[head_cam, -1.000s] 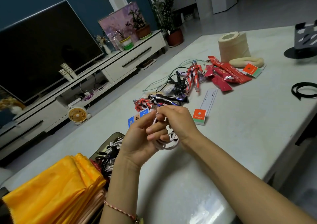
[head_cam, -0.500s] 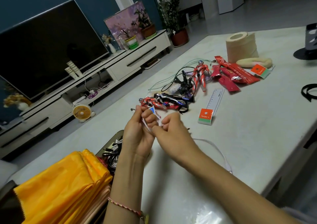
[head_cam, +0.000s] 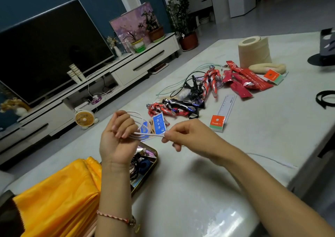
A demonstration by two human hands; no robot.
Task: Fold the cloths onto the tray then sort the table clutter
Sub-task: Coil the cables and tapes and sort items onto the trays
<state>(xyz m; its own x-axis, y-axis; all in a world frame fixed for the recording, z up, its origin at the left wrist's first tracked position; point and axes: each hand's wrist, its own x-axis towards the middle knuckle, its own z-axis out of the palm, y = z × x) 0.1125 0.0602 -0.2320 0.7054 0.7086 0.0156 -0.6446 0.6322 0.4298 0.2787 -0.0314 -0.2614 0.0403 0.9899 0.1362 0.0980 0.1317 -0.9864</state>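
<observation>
surface: pale, glossy, stone-look table point(head_cam: 199, 191); dark tv point(head_cam: 50, 51) on a white cabinet, far beyond the tin point(head_cam: 153, 161).
writing: blue card point(head_cam: 159, 125) just beyond the tin, print too blurred to read; clear ruler point(head_cam: 226, 106) further right of it.
white cable point(head_cam: 145, 136): thin, round, looped, held above the tin's far end.
left hand point(head_cam: 117, 137): fingers curled round the loops.
right hand point(head_cam: 188, 135): thumb and forefinger pinching a strand.
yellow cloths point(head_cam: 58, 200): shiny folded stack, just left of the tin.
red sachets point(head_cam: 250, 79): crinkled, well beyond the tin.
</observation>
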